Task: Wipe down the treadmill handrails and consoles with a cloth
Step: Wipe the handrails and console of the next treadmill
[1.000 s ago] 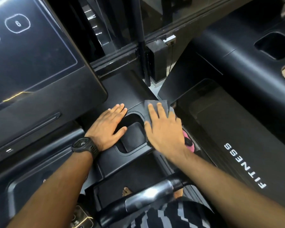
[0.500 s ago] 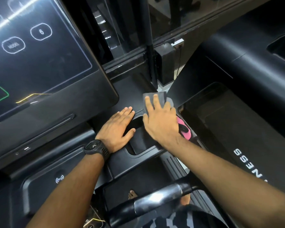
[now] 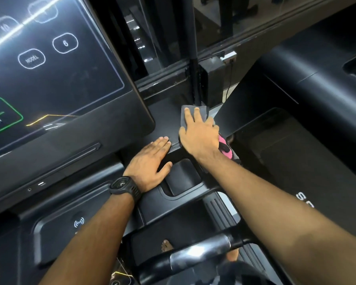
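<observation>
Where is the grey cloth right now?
In the head view, the grey cloth lies under the flat fingers of the right hand, on the black ledge right of the big screen, just beyond the left hand.

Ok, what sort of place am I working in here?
Most likely a gym floor: a treadmill console touchscreen with a green-outlined start button, a metal-gripped handrail below, and a second black machine close on the right.

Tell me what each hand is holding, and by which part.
Neither hand grips anything. The right hand presses the grey cloth flat on the console, covering its near part; the left hand rests bare on the console.
</observation>
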`<state>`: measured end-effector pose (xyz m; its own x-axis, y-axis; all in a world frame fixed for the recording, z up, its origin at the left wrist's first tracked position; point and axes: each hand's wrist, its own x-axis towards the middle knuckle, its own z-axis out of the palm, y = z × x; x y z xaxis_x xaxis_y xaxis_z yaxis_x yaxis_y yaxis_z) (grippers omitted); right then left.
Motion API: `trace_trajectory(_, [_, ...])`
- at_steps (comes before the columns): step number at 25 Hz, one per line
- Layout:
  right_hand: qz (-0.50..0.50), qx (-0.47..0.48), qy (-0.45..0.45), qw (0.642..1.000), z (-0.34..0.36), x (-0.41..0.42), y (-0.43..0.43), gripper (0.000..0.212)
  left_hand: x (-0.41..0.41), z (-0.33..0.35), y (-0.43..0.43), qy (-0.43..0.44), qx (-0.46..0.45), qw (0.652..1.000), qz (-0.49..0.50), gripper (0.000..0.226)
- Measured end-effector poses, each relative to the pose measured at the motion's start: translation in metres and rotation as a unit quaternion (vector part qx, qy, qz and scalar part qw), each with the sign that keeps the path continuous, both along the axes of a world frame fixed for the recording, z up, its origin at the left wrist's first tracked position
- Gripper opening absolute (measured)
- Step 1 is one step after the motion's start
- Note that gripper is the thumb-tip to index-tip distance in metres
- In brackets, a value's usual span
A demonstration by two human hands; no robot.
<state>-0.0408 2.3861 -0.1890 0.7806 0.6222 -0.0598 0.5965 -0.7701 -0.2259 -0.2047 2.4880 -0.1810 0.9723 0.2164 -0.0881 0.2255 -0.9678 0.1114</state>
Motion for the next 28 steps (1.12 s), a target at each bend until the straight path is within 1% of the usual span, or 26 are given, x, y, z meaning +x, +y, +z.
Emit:
trace_trajectory(1, [0.029, -0.008, -0.033, 0.999, -0.002, -0.009, -0.002, 0.065, 0.000, 0.000, 0.000, 0.001, -0.002, 1.000, -0.002, 0.076])
trace_trajectory(2, [0.088, -0.014, -0.061, 0.994, -0.005, -0.019, -0.011, 0.065, 0.001, 0.000, 0.001, 0.002, -0.004, 1.000, -0.006, 0.077])
trace_trajectory(3, [0.131, -0.012, -0.068, 0.989, -0.008, -0.023, -0.020, 0.065, 0.001, 0.000, 0.002, 0.002, -0.005, 1.000, -0.010, 0.078])
trace_trajectory(4, [0.115, -0.004, -0.054, 0.992, -0.009, -0.021, -0.027, 0.065, 0.002, 0.000, 0.003, 0.001, -0.005, 1.000, -0.014, 0.079])
trace_trajectory(6, [-0.040, -0.010, 0.001, 0.999, -0.002, -0.024, -0.034, 0.066, 0.001, 0.000, 0.002, -0.002, -0.004, 1.000, -0.017, 0.081])
trace_trajectory(7, [-0.097, -0.019, 0.004, 0.995, -0.001, -0.034, -0.035, 0.068, 0.001, 0.000, 0.002, -0.004, -0.006, 1.000, -0.018, 0.081])
trace_trajectory(8, [-0.103, -0.036, -0.025, 0.994, -0.004, -0.048, -0.038, 0.069, 0.000, 0.000, 0.001, -0.005, -0.008, 1.000, -0.019, 0.082])
trace_trajectory(9, [-0.074, -0.047, -0.054, 0.995, -0.008, -0.060, -0.043, 0.069, 0.000, -0.001, 0.001, -0.008, -0.011, 1.000, -0.023, 0.082])
trace_trajectory(10, [-0.056, -0.052, -0.057, 0.995, -0.010, -0.063, -0.049, 0.068, 0.001, -0.001, 0.002, -0.009, -0.014, 0.999, -0.029, 0.083])
trace_trajectory(11, [-0.075, -0.041, -0.027, 0.996, -0.011, -0.056, -0.053, 0.066, 0.001, -0.001, 0.004, -0.010, -0.014, 0.999, -0.036, 0.083])
trace_trajectory(12, [-0.142, -0.019, 0.020, 0.989, -0.009, -0.043, -0.055, 0.064, 0.000, -0.002, 0.004, -0.011, -0.013, 0.999, -0.041, 0.083])
trace_trajectory(13, [-0.217, -0.005, 0.070, 0.974, -0.004, -0.033, -0.055, 0.062, -0.001, -0.002, 0.004, -0.014, -0.009, 0.999, -0.045, 0.084])
trace_trajectory(14, [-0.267, -0.012, 0.090, 0.959, -0.001, -0.034, -0.054, 0.061, -0.002, -0.002, 0.004, -0.016, -0.009, 0.999, -0.050, 0.084])
trace_trajectory(15, [-0.265, -0.041, 0.065, 0.961, -0.001, -0.041, -0.054, 0.062, -0.002, -0.003, 0.004, -0.017, -0.012, 0.998, -0.056, 0.084])
trace_trajectory(16, [-0.235, -0.065, 0.017, 0.970, -0.003, -0.055, -0.057, 0.064, -0.002, -0.003, 0.004, -0.014, -0.014, 0.998, -0.059, 0.084])
trace_trajectory(17, [-0.194, -0.071, -0.025, 0.978, -0.007, -0.072, -0.063, 0.066, -0.001, -0.003, 0.004, -0.012, -0.012, 0.998, -0.059, 0.084])
trace_trajectory(18, [-0.169, -0.064, -0.042, 0.983, -0.010, -0.082, -0.070, 0.067, -0.001, -0.003, 0.004, -0.010, -0.008, 0.998, -0.058, 0.083])
trace_trajectory(19, [-0.175, -0.048, -0.036, 0.983, -0.009, -0.077, -0.074, 0.066, 0.000, -0.002, 0.003, -0.012, -0.006, 0.998, -0.062, 0.080])
trace_trajectory(20, [-0.222, -0.024, -0.014, 0.975, -0.007, -0.067, -0.074, 0.065, 0.000, -0.003, 0.003, -0.014, -0.006, 0.998, -0.066, 0.077])
trace_trajectory(21, [-0.270, -0.019, 0.023, 0.962, -0.001, -0.062, -0.070, 0.064, -0.001, -0.004, 0.003, -0.014, -0.006, 0.997, -0.070, 0.074])
trace_trajectory(22, [-0.288, -0.036, 0.034, 0.956, 0.002, -0.066, -0.066, 0.064, -0.004, -0.004, 0.002, -0.012, -0.008, 0.997, -0.070, 0.073])
trace_trajectory(23, [-0.272, -0.057, -0.001, 0.960, -0.001, -0.077, -0.065, 0.066, -0.006, -0.004, 0.002, -0.016, -0.011, 0.997, -0.069, 0.072])
trace_trajectory(24, [-0.234, -0.071, -0.035, 0.969, -0.006, -0.091, -0.068, 0.067, -0.008, -0.004, 0.002, -0.019, -0.017, 0.997, -0.067, 0.072])
trace_trajectory(25, [-0.195, -0.067, -0.049, 0.977, -0.007, -0.103, -0.073, 0.069, -0.009, -0.002, 0.002, -0.021, -0.023, 0.997, -0.065, 0.071])
trace_trajectory(26, [-0.178, -0.052, -0.048, 0.982, -0.009, -0.103, -0.077, 0.069, -0.009, -0.002, 0.003, -0.023, -0.029, 0.997, -0.065, 0.072])
trace_trajectory(28, [-0.228, -0.027, -0.030, 0.973, -0.003, -0.095, -0.079, 0.068, -0.012, -0.003, 0.003, -0.024, -0.040, 0.997, -0.066, 0.071])
